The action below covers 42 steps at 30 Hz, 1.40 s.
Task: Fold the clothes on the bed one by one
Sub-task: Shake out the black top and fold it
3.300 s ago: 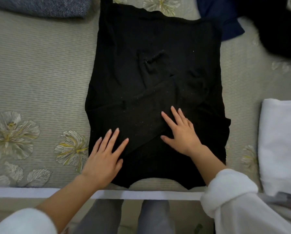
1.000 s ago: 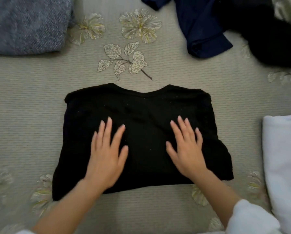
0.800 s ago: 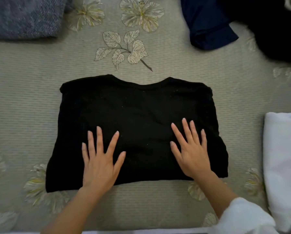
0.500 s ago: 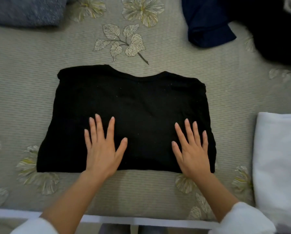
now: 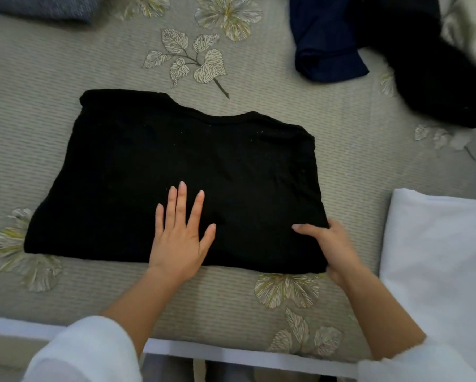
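A black shirt (image 5: pixel 181 172), folded in half with its neckline at the far edge, lies flat on the grey flowered bed cover (image 5: pixel 38 106). My left hand (image 5: pixel 180 232) rests flat on its near middle, fingers straight and spread. My right hand (image 5: pixel 332 246) is at the shirt's near right corner, thumb on top of the cloth and fingers tucked under the edge, pinching it.
A folded white garment (image 5: pixel 438 260) lies at the right edge. A navy garment (image 5: pixel 325 42) and a black garment (image 5: pixel 435 78) lie loose at the far right. A blue-grey knit (image 5: pixel 38 6) sits at the far left. The bed's white front edge (image 5: pixel 16 326) runs below.
The shirt went from long to folded in half. In the last half second my right hand slid from flat on the cloth to the right corner and took hold of it.
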{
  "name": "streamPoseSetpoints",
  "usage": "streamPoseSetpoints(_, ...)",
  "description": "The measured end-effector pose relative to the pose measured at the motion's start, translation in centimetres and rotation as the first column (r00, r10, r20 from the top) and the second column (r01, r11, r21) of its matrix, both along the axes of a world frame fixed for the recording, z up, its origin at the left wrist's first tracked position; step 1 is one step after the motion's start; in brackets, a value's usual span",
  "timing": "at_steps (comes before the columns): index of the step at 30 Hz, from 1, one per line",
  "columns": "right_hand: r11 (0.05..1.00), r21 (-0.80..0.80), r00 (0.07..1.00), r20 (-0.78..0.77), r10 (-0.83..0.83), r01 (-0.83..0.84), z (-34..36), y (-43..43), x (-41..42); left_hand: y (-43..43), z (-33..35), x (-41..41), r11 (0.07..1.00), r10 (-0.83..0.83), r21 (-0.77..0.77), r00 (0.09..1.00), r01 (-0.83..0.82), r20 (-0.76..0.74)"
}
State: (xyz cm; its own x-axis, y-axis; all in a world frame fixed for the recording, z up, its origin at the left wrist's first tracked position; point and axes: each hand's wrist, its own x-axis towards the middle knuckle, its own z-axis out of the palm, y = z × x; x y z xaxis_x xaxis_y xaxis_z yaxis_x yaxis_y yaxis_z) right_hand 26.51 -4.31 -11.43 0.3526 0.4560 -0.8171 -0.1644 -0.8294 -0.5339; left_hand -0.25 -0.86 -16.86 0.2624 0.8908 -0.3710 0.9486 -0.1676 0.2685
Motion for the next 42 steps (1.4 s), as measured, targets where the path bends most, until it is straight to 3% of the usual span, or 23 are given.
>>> streamPoseSetpoints(3, 0.998, -0.056, 0.974, -0.226, 0.019, -0.033, 1.5, 1.3, 0.4, 0.2, 0.1, -0.1, 1.000, -0.001, -0.010, 1.000, 0.001, 0.008)
streamPoseSetpoints(7, 0.980, 0.003, 0.953, -0.232, 0.196, -0.201, 3.9, 3.0, 0.4, 0.5, 0.0, -0.1, 0.999, -0.010, -0.039, 1.000, 0.010, 0.018)
streamPoseSetpoints(9, 0.982, 0.081, 0.924, -0.331, 0.190, -0.173, 5.4, 4.1, -0.7, 0.7, 0.2, -0.2, 0.996, -0.014, -0.086, 0.999, 0.019, 0.048)
streamPoseSetpoints(12, 0.974, 0.206, 0.869, -0.459, 0.184, -0.098, 7.4, 6.3, -4.2, 1.5, 1.0, -1.0, 0.973, 0.001, -0.226, 0.980, 0.045, 0.201)
streamPoseSetpoints(14, 0.956, 0.285, 0.859, -0.467, 0.208, -0.077, 8.3, 8.0, -7.5, 2.8, 2.3, -2.2, 0.922, 0.157, -0.387, 0.896, 0.018, 0.416)
streamPoseSetpoints(15, 0.946, 0.316, 0.861, -0.458, 0.219, -0.073, 8.4, 8.9, -9.4, 3.6, 3.2, -3.0, 0.871, 0.325, -0.490, 0.785, -0.032, 0.527)
streamPoseSetpoints(16, 0.937, 0.341, 0.866, -0.444, 0.231, -0.075, 8.5, 9.8, -11.3, 4.2, 4.2, -4.0, 0.776, 0.540, -0.623, 0.612, -0.096, 0.578)
streamPoseSetpoints(18, 0.916, 0.386, 0.882, -0.385, 0.272, -0.114, 8.4, 11.6, -15.6, 5.2, 5.8, -6.6, 0.530, 0.841, -0.837, 0.210, -0.138, 0.498)
streamPoseSetpoints(21, 0.865, 0.437, 0.884, -0.264, 0.385, -0.246, 7.3, 13.9, -22.3, 6.0, 6.1, -11.4, 0.368, 0.894, -0.926, -0.241, -0.089, 0.378)
streamPoseSetpoints(23, 0.802, 0.453, 0.839, -0.184, 0.512, -0.390, 5.7, 14.6, -26.5, 5.9, 6.1, -14.8, 0.320, 0.840, -0.943, -0.434, -0.088, 0.326)
streamPoseSetpoints(24, 0.765, 0.432, 0.799, -0.148, 0.583, -0.478, 4.7, 14.7, -28.4, 5.7, 6.0, -16.5, 0.296, 0.822, -0.949, -0.477, -0.109, 0.311)
streamPoseSetpoints(26, 0.661, 0.329, 0.698, -0.009, 0.716, -0.674, 3.1, 14.1, -30.5, 5.0, 5.7, -18.7, 0.246, 0.831, -0.956, -0.474, -0.159, 0.292)
streamPoseSetpoints(29, 0.500, 0.247, 0.555, 0.275, 0.786, -0.830, 1.6, 11.3, -31.2, 4.2, 5.4, -20.8, 0.212, 0.885, -0.947, -0.364, -0.240, 0.290)
streamPoseSetpoints(31, 0.441, 0.247, 0.502, 0.518, 0.693, -0.863, 1.6, 9.1, -30.0, 4.1, 5.5, -20.6, 0.255, 0.914, -0.903, -0.218, -0.345, 0.342)
streamPoseSetpoints(33, 0.406, 0.202, 0.418, 0.712, 0.564, -0.891, 1.4, 7.0, -28.1, 4.2, 5.4, -19.8, 0.362, 0.906, -0.795, -0.016, -0.487, 0.423)
streamPoseSetpoints(35, 0.397, 0.098, 0.319, 0.777, 0.542, -0.912, 1.2, 5.7, -25.9, 4.3, 5.0, -19.2, 0.458, 0.861, -0.631, 0.134, -0.626, 0.491)
streamPoseSetpoints(39, 0.286, 0.005, 0.178, 0.794, 0.581, -0.958, 0.8, 5.0, -23.4, 3.6, 3.9, -18.7, 0.461, 0.820, -0.410, 0.202, -0.787, 0.535)
streamPoseSetpoints(40, 0.290, 0.024, 0.183, 0.823, 0.538, -0.957, 0.6, 5.1, -23.1, 3.1, 3.8, -18.5, 0.462, 0.821, -0.369, 0.231, -0.807, 0.522)
streamPoseSetpoints(41, 0.354, 0.063, 0.243, 0.836, 0.491, -0.933, 0.5, 5.4, -22.9, 2.6, 3.6, -18.2, 0.458, 0.818, -0.335, 0.244, -0.823, 0.521)
streamPoseSetpoints(42, 0.477, 0.113, 0.351, 0.824, 0.445, -0.872, 0.3, 5.8, -22.7, 2.0, 3.5, -17.9, 0.448, 0.812, -0.311, 0.236, -0.838, 0.534)
